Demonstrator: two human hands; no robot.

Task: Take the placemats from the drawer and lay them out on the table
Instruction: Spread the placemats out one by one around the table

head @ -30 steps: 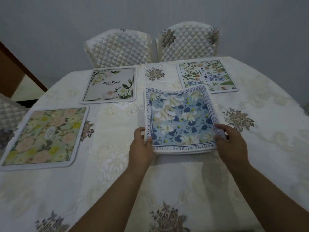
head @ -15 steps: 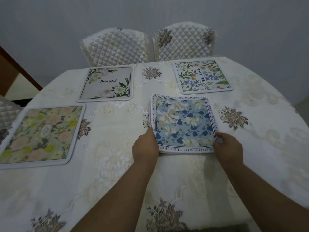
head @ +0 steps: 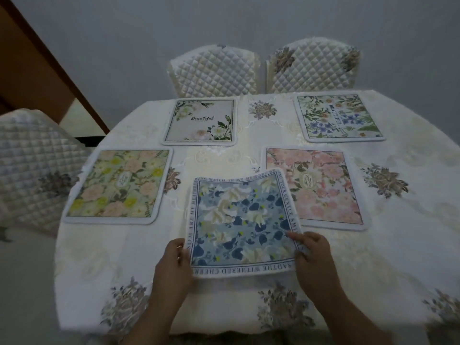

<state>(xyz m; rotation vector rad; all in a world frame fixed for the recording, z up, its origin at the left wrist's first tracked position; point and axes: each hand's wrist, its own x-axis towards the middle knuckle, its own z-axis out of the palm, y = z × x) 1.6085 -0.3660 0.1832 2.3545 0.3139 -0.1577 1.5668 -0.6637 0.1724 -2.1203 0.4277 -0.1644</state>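
Note:
A blue floral placemat (head: 242, 224) is lifted off the table at the front centre, slightly bowed. My left hand (head: 174, 258) grips its near left corner and my right hand (head: 311, 252) grips its near right corner. Under its far right corner a pink floral placemat (head: 323, 185) lies flat on the table (head: 410, 232). A yellow-green floral placemat (head: 119, 186) lies at the left. Two pale placemats lie at the far edge, one at the far left (head: 201, 122) and one at the far right (head: 338, 118).
The round table wears a cream embroidered cloth. Two quilted chairs (head: 214, 70) (head: 313, 66) stand behind it against the grey wall. Another quilted chair (head: 32, 165) stands at the left. A brown wooden panel (head: 37, 70) slants at the upper left.
The blue placemat has come back toward me and to the left, off the pink placemat that was under it. The pink placemat now lies uncovered on the table's right.

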